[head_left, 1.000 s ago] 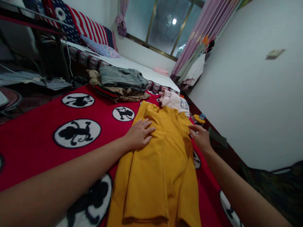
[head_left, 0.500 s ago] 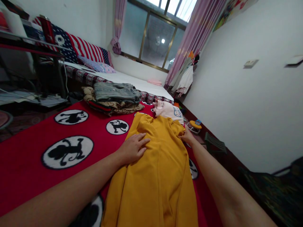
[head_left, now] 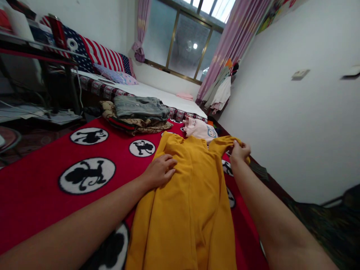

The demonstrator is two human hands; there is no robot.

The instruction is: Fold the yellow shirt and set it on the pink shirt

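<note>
Right grip tight on yellow garment, left hand loose atop; red blanket beneath, window beyond.

Item: right hand, mine; farther out from the body of the piece, now pinching cloth. Item: yellow garment; its far right corner now extends sideways to my grip. Item: monkey medallion; more of it shows below that corner. Item: left hand, mine; fingers less spread than a second ago. Item: bright upper panes; in my view since the first picture.
</note>
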